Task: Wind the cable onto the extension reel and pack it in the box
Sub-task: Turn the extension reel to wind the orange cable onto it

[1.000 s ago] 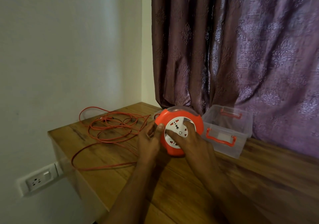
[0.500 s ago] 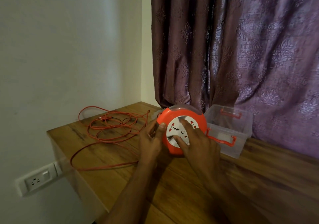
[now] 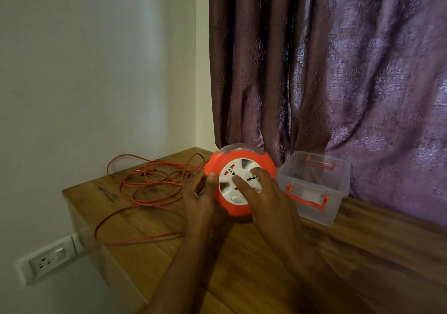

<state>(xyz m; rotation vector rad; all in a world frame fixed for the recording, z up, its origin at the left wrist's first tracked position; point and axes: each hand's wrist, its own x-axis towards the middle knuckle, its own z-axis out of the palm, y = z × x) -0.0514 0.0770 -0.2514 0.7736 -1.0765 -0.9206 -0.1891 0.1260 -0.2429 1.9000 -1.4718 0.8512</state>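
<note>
An orange extension reel (image 3: 217,166) with a white socket face (image 3: 227,185) stands tilted on its edge on the wooden table (image 3: 135,255). My left hand (image 3: 200,197) grips the reel's left rim, thumb on the orange front. My right hand (image 3: 268,197) presses extended fingers on the white face, covering its right half. The orange cable (image 3: 145,185) lies in loose loops on the table to the left and runs toward the reel behind my left hand. An open, empty clear plastic box (image 3: 312,212) with orange handles stands just right of the reel.
A purple curtain (image 3: 338,71) hangs right behind the reel and box. The table's left edge is close to the cable loops, and one loop reaches it. A white wall socket (image 3: 46,263) sits low on the wall at left.
My right hand has swept round the white face and the face has turned with it. The reel has tipped a little more upright. My left hand keeps its grip.
</note>
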